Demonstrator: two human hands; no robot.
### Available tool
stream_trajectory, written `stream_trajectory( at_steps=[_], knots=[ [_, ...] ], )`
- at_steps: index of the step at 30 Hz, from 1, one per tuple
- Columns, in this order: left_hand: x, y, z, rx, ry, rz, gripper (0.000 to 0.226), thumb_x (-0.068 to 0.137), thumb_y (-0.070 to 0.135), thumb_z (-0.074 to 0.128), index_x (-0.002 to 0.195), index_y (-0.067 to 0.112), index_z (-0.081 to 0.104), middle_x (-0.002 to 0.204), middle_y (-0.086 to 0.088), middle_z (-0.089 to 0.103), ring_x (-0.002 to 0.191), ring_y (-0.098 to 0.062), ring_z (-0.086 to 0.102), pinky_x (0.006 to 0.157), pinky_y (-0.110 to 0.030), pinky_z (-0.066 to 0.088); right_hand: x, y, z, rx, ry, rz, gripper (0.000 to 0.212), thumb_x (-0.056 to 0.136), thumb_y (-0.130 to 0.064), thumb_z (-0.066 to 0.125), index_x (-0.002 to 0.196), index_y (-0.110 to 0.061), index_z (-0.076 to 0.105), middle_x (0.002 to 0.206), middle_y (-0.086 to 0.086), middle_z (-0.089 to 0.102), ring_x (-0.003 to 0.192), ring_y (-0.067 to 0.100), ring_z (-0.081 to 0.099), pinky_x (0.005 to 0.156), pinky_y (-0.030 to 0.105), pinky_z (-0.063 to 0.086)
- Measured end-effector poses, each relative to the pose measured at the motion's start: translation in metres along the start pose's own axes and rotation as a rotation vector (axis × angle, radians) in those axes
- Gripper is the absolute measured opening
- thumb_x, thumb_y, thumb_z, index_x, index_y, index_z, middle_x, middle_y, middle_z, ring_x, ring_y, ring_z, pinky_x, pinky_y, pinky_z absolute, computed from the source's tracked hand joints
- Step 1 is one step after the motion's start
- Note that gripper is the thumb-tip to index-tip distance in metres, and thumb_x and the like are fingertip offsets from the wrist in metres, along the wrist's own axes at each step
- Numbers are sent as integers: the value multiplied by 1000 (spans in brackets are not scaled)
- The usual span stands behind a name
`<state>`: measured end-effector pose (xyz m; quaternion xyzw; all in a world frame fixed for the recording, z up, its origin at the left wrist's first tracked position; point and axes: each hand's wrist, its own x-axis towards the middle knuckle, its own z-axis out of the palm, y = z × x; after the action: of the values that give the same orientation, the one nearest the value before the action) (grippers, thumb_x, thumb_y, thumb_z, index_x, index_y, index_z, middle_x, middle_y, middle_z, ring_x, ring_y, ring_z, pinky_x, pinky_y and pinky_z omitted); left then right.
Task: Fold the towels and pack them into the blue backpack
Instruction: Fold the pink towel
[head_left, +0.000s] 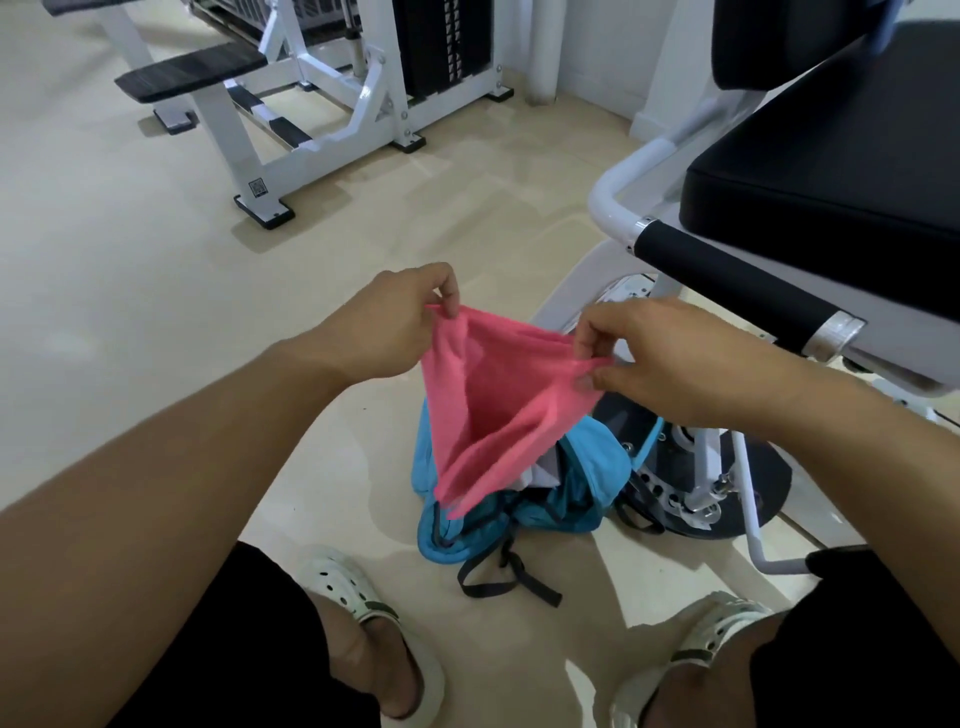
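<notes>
A pink towel (493, 405) hangs in the air between my hands, sagging in a V with its lower end over the bag. My left hand (395, 322) pinches its upper left corner between thumb and fingers. My right hand (654, 353) pinches the upper right corner. Below the towel the blue backpack (582, 467) lies slumped on the floor between my feet and a machine base, its mouth open. Something white and grey shows inside it. Dark straps (498, 577) trail from the bag toward me.
A black padded gym seat (831, 171) with a white frame and a black roller stands at the right, its round base beside the bag. A white weight machine (322, 104) is at the back. My feet in white clogs (363, 608) rest on the beige floor.
</notes>
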<state>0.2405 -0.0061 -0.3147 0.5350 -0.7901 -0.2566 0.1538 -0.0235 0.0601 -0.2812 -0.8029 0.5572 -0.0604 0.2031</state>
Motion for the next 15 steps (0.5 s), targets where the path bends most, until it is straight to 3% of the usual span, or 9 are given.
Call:
stream_trajectory(
  at_steps=[3,5,7,11,15],
  knots=[
    [5,-20,-2,127,17,-37,33,88,-8,47,89,22,62,96,1,68,85,-20,61,69,-30,45,-3,4,-4,-105,-127,57,22,91,-24,69,82,-37,55,89,-14,66,84,-3,52,75,28,45],
    [6,-25,0,142,11,-37,32,87,-8,50,88,23,61,95,-3,70,87,-24,64,73,-36,51,-5,3,-5,-115,-119,82,22,90,-24,69,82,-38,54,88,-15,64,85,-1,52,79,32,49],
    [7,-23,2,145,-3,-24,32,83,-8,51,85,23,59,88,-4,71,82,-26,64,72,-40,53,-6,2,-6,-133,-81,98,18,90,-25,70,86,-36,57,86,-17,62,86,4,53,81,35,50],
    [12,-12,2,112,-5,-16,31,78,-11,47,84,18,54,76,-4,65,72,-24,57,64,-36,45,-6,7,-6,-153,-99,143,13,88,-26,73,92,-35,64,90,-15,62,90,12,57,85,35,53],
    [11,2,3,-119,31,-135,38,76,-14,34,76,20,52,61,4,47,54,-10,38,49,-26,29,-7,11,0,-150,-163,187,11,90,-21,71,92,-31,68,93,-9,65,91,13,60,85,35,54]
  ],
)
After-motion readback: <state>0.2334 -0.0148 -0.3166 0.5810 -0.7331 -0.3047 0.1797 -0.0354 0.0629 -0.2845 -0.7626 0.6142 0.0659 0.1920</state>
